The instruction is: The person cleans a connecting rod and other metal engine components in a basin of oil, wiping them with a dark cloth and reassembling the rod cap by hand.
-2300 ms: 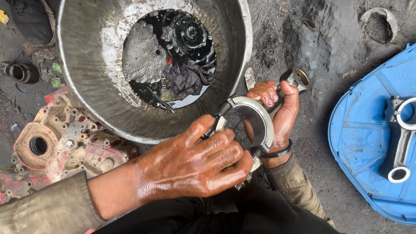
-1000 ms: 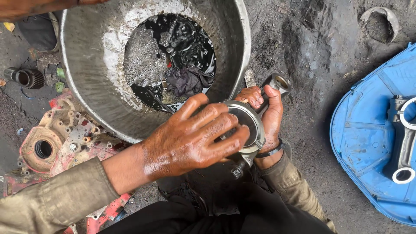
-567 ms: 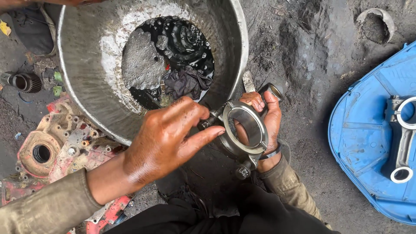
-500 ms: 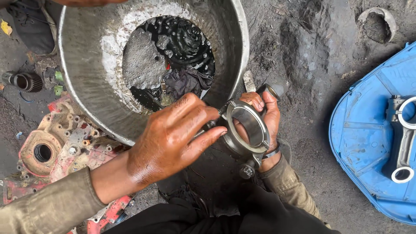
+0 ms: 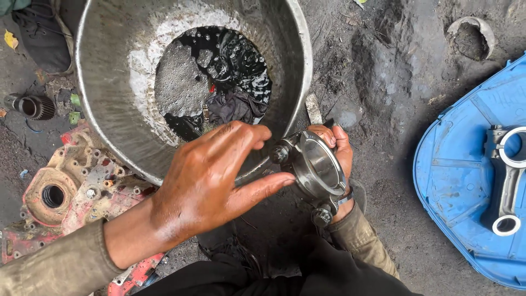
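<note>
The fingertips of the left hand [image 5: 211, 183] were spread apart, thumb low and forefinger high, just reaching the near edge of the connecting-rod end [image 5: 318, 167]; they looked to be touching its rim and one bolt rather than gripping, as if feeling the fit. The right hand [image 5: 335, 159] did the holding: its fingers were curled round the far side of the ring, clamped on it, so that the bore faced up and toward the person. That tilt seemed chosen to show the smooth inner bearing face. Both hands were wet with oil, which would explain the firm wrap on the right.

The part sat between the hands, just off the rim of the big metal basin [image 5: 109, 126], close enough to drip back into it. I counted two bolts on the ring, one at each side. In the basin lay dark liquid and one dark rag [image 5: 235, 107]. Further out: one red engine casting [image 5: 71, 186] on the ground at the left, one blue lid [image 5: 455, 181] at the right, and one more connecting rod [image 5: 507, 175] lying on it.
</note>
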